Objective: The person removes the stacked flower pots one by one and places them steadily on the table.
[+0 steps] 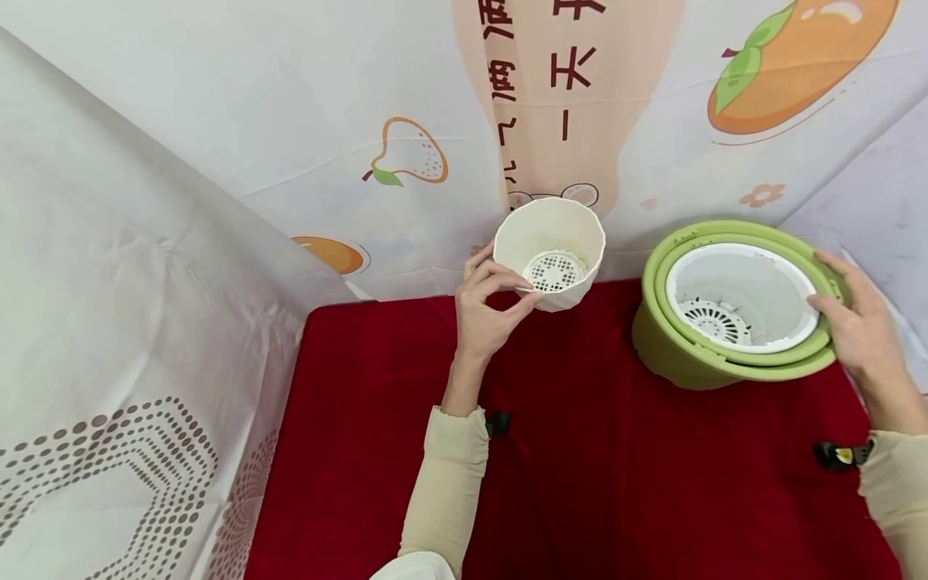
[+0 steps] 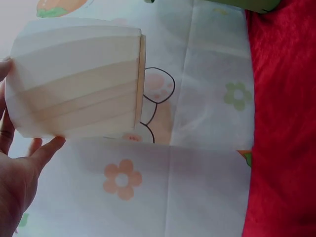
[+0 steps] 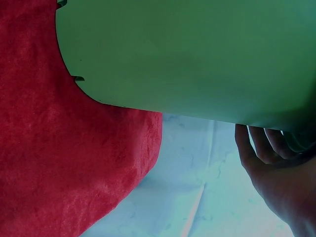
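My left hand (image 1: 487, 310) pinches the rim of a small white flower pot (image 1: 586, 234) between thumb and fingers. This pot has faceted sides and a grid of drain holes in its base, and its mouth tilts toward the head camera. In the left wrist view, the pot (image 2: 79, 81) lies on its side in the picture, thumb and fingers at its rim end. At the right, my right hand (image 1: 863, 326) grips the rim of nested green flower pots (image 1: 663, 354), thumb inside the rim. A round white pot (image 1: 768, 282) with slotted base sits within them.
A red cloth (image 1: 377, 435) covers the table, whose far edge meets a white printed curtain (image 1: 304, 105). Another patterned white sheet (image 1: 109, 322) hangs at the left. The green pots stand at the table's back right corner.
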{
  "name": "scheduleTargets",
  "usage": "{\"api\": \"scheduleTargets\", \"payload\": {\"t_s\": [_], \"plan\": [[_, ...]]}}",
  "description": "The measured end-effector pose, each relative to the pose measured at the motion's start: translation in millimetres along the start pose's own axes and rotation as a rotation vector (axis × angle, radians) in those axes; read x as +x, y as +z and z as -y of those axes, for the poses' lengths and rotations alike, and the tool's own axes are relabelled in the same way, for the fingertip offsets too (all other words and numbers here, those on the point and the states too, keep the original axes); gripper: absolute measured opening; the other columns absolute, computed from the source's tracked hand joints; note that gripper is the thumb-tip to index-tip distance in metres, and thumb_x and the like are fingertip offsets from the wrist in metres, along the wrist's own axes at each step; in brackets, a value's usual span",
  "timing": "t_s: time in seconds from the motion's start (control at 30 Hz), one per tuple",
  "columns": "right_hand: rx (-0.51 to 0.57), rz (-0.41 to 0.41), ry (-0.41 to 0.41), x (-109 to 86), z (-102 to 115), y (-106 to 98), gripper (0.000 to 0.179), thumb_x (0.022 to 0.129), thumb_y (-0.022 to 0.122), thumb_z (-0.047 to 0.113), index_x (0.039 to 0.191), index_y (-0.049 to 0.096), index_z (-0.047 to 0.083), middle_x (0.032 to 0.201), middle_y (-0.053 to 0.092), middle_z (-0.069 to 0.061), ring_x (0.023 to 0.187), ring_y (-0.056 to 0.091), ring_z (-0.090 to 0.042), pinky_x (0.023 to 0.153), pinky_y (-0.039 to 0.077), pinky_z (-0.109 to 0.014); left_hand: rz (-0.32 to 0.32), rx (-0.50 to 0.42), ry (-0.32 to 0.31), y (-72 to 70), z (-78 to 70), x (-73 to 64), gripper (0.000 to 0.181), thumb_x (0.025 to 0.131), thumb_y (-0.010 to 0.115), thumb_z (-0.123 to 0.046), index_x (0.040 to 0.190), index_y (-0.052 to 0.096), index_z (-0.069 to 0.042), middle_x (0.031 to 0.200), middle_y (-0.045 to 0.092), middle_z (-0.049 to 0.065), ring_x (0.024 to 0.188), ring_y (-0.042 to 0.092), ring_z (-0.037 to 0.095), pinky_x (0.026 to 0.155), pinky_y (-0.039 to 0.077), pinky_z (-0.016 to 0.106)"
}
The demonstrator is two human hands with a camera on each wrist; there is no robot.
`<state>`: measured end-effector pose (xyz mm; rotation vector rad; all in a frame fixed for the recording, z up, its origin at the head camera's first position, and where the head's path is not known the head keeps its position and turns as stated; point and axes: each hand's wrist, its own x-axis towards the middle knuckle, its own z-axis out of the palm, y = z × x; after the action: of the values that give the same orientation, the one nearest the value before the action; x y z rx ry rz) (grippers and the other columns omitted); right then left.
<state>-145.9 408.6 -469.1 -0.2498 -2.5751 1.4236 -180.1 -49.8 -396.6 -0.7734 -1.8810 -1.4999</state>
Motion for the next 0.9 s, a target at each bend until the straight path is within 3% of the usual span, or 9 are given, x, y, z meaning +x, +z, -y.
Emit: {"api": "scheduleTargets", "payload": {"t_s": [0.23, 0.53, 0.9], "plan": [[0.023, -0.004, -0.010, -0.5, -3, 0, 0.060, 0.100, 0.049, 0.009, 0.154, 0.038, 0.032, 0.152, 0.033, 0.019, 0.122, 0.039, 0.004, 0.087, 0.028, 0.003, -0.056, 0.011, -0.017, -8.7, 5.4, -7.5, 0.019, 0.063, 0.086, 0.014, 0.074, 0.072, 0.006, 0.074, 0.063, 0.018, 0.100, 0.057, 0.046, 0.109, 0.031, 0.062], [0.011, -0.011, -0.013, -0.1, -4, 1, 0.059, 0.100, 0.049, 0.010, 0.154, 0.038, 0.032, 0.149, 0.036, 0.021, 0.121, 0.039, 0.004, 0.086, 0.028, 0.003, -0.089, 0.059, -0.044, -26.7, 10.6, -23.0, 0.019, 0.063, 0.085, 0.014, 0.073, 0.071, 0.006, 0.075, 0.062, 0.021, 0.114, 0.048, 0.059, 0.108, 0.030, 0.064], [-0.009, -0.021, -0.016, 1.2, -5, 1, 0.060, 0.099, 0.048, 0.010, 0.153, 0.038, 0.033, 0.154, 0.033, 0.019, 0.127, 0.033, 0.007, 0.095, 0.020, 0.002, -0.180, 0.107, -0.091, -39.4, 21.5, -44.5, 0.018, 0.063, 0.084, 0.016, 0.072, 0.071, 0.008, 0.075, 0.063, 0.024, 0.108, 0.047, 0.061, 0.107, 0.028, 0.064]]}}
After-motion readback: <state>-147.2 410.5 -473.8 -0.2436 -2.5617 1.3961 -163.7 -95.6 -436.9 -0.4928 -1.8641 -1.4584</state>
